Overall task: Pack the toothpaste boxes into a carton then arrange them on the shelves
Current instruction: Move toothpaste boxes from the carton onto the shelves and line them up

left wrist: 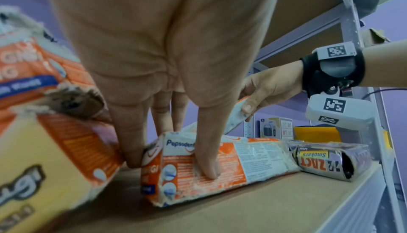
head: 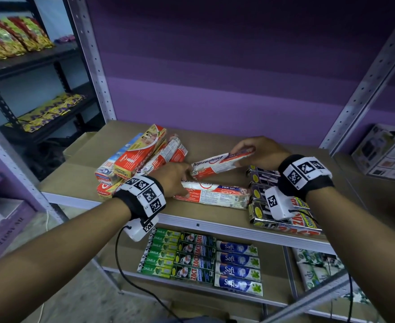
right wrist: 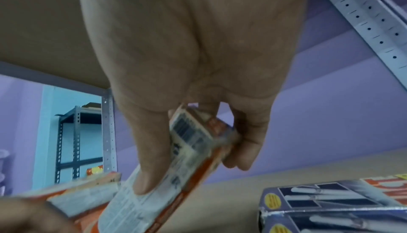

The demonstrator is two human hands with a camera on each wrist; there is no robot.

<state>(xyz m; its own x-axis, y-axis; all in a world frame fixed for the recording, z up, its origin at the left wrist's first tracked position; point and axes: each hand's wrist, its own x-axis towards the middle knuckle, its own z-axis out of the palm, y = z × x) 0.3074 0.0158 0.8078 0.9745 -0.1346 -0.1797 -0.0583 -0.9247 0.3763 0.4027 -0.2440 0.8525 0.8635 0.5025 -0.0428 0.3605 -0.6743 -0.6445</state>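
So the right hand (head: 259, 151) is up around 1 o'clock on the cardboard-lined shelf (head: 80, 173), thumb and curled fingers pinching one end of a Pepsodent box (head: 217, 163) that's tilted up off the surface. The left hand (head: 173, 180) sits near the middle, fingers (left wrist: 207, 160) pointing down and clamped around the end of a second Pepsodent box (head: 215, 194) lying flat along the front edge, thumb on one side and fingers on the other. At 10 o'clock there's a messy heap of Colgate boxes (head: 133, 159), pretty beat up at the ends. Over at 4 o'clock sits a stack of dark Zact boxes (head: 282, 220), just beside the flat Pepsodent one. The lower shelf has neat rows of Darlie boxes (head: 161, 255), more Zact and Safi boxes (head: 238, 266).
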